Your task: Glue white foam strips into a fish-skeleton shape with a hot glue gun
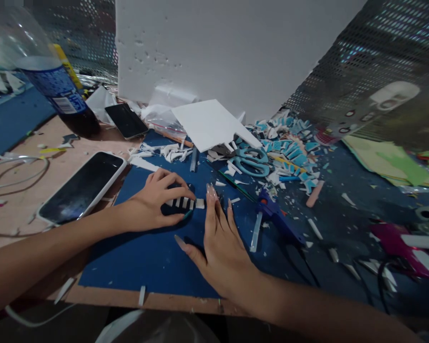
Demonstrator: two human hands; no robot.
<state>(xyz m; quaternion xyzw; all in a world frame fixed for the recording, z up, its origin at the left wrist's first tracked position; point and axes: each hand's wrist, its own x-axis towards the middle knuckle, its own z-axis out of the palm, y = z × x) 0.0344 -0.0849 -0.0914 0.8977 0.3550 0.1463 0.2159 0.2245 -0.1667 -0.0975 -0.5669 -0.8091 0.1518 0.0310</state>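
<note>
My left hand (157, 200) curls over a small dark piece with white stripes (184, 204) lying on a blue sheet (143, 257), with fingers and thumb pinching it. My right hand (219, 243) lies flat on the sheet just right of that piece, fingers stretched out, fingertips near a small white foam bit (200, 204). A blue glue gun (277, 216) and a clear glue stick (256, 232) lie just right of my right hand.
Teal scissors (252, 162) sit among blue and white foam scraps (289, 147). A white foam board (214, 52) stands behind, with a smaller sheet (209, 124) leaning. Two phones (82, 188) (126, 120), a soda bottle (53, 85), a cable (17, 171) and a pink tool (407, 247) lie around.
</note>
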